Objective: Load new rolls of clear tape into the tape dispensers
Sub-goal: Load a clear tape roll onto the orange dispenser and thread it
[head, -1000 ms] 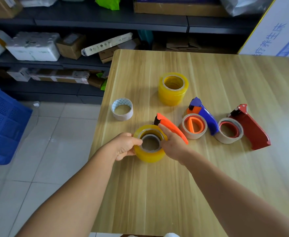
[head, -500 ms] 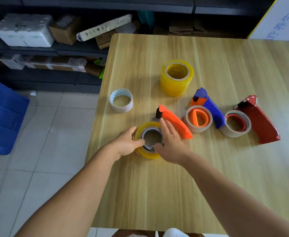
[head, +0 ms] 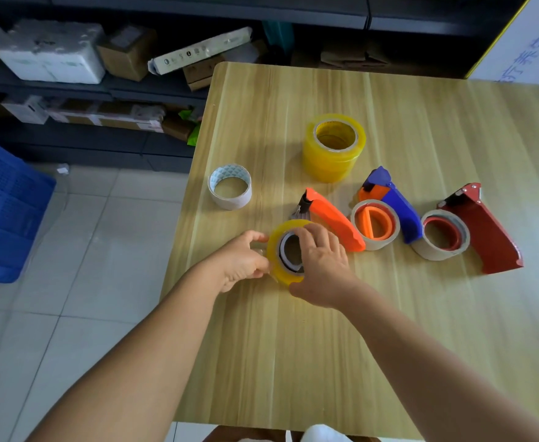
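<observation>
A yellow-tinted clear tape roll [head: 277,250] sits on the hub of the orange dispenser [head: 332,220] near the table's left edge, tilted on its side. My left hand [head: 241,261] pinches the roll's left rim. My right hand [head: 321,266] curls over its right side, fingers reaching across the core. A stack of full yellow tape rolls [head: 333,148] stands further back. The blue dispenser [head: 395,207] and the red dispenser [head: 482,231] lie to the right, each carrying an almost bare cardboard core.
An empty cardboard core [head: 230,186] lies near the left edge of the wooden table [head: 389,330]. Left of the table are tiled floor, a blue crate [head: 3,212] and dark shelves with boxes [head: 51,51].
The roll has tipped from flat to nearly on edge at the orange dispenser's hub. My right hand has shifted over its core; my left keeps its pinch on the rim. The view has tilted down.
</observation>
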{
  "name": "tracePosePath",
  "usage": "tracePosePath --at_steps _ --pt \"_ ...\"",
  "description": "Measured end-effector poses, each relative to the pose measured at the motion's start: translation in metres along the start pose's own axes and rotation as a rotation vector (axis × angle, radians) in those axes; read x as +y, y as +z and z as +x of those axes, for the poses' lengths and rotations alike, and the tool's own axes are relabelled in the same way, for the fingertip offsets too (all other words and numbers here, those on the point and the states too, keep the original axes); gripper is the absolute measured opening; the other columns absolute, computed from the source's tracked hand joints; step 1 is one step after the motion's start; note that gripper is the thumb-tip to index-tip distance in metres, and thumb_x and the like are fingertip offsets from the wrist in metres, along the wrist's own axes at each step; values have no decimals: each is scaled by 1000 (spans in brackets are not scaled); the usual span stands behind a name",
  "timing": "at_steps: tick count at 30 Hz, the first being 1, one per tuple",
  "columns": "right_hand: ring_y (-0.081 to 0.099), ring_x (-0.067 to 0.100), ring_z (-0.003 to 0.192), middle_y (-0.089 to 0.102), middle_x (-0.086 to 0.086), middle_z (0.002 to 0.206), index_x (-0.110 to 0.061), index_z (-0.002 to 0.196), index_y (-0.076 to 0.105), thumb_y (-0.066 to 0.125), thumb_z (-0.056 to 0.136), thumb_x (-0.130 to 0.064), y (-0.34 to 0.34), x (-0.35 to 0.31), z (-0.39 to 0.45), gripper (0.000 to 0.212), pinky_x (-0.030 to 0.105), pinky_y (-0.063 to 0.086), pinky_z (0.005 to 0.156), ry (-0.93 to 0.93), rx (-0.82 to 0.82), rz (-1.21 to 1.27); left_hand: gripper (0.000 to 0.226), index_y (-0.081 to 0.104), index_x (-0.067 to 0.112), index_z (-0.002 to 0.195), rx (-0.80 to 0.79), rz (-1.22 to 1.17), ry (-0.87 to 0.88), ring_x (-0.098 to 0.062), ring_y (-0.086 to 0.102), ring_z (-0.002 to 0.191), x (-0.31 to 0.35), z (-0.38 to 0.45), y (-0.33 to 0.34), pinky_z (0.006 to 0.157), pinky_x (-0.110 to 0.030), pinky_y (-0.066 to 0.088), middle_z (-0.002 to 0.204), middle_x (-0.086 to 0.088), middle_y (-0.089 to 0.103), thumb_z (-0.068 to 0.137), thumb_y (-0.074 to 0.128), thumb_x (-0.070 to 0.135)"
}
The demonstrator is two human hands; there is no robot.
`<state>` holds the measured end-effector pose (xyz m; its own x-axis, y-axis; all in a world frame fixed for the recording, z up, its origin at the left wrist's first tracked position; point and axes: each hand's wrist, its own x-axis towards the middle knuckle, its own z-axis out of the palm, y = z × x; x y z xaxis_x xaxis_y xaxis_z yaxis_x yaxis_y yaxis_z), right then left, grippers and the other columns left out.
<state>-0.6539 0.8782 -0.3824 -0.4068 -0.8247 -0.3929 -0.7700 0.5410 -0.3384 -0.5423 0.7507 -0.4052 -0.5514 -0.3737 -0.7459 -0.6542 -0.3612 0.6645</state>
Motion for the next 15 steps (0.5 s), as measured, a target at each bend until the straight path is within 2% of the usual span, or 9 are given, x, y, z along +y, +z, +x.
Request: tracePosePath --at_steps 2,4,7,9,12,15 --pt "19 27 136 21 2 144 -20 145 22 77 72 -43 5 -1 -4 94 35 21 114 -7 49 -88 64 48 20 123 26 13 15 -23 63 93 -2 0 5 86 -34 56 123 -17 54 70 71 -6" --pt "23 27 133 26 5 140 -16 140 31 71 77 -49 9 0 -5 82 35 23 112 -2 96 -178 61 47 18 122 57 37 26 -21 60 85 -2 -3 11 82 -32 57 116 -16 54 71 72 -6" --pt "34 24 124 41 3 131 -16 130 46 64 85 -43 12 2 -4 55 32 29 106 -15 84 -177 56 48 13 125 72 25 24 -21 59 78 -2 -4 13 82 -35 58 101 -14 57 76 66 -7" --pt "38 23 123 49 2 125 -17 126 51 61 88 -37 11 6 -4 44 31 32 103 -19 48 -154 49 49 11 125 39 62 10 -19 58 74 -1 -5 12 81 -36 58 95 -15 59 81 61 -7" --pt "43 21 120 55 2 122 -16 125 53 65 87 -32 4 15 -5 43 31 39 96 2 -7 -80 37 52 6 120 13 128 -26 -14 53 66 1 -9 11 79 -37 58 89 -13 54 86 50 -8" --pt "47 20 115 57 2 116 -15 121 56 68 84 -31 -3 19 -4 42 31 44 90 4 -57 -83 36 51 4 120 6 130 -45 -14 50 66 3 -12 13 80 -37 57 90 -12 53 86 46 -9"
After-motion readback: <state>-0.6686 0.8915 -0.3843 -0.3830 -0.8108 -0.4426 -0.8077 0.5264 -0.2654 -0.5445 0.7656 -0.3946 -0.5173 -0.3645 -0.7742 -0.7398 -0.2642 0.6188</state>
